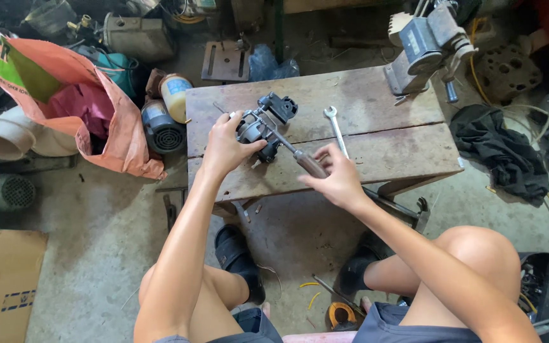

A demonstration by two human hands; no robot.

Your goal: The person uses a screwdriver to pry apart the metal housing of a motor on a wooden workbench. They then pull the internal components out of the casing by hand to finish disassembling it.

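1. A small grey-and-black motor assembly (263,127) sits on the left half of a worn wooden bench (376,149), near its middle. It looks like cast metal with a dark housing: probably dense for its size, rigid, with edges and lugs that give a firm hold. The grey body seems the safest place to grasp; the black end piece looks less sturdy.
2. The left hand (223,147) rests against the assembly's left side, fingers curled partly around the grey body and pinning it to the boards.
3. The right hand (337,178) is closed loosely around the brown handle of a screwdriver (293,152), whose shaft runs up and left into the assembly. How tightly the fingers wrap the handle cannot be told.
4. A combination wrench (336,130) lies on the bench just beyond the right hand, untouched.
5. A bench vise (424,44) stands at the far right corner; an orange sack (106,121) slumps on the floor to the left.
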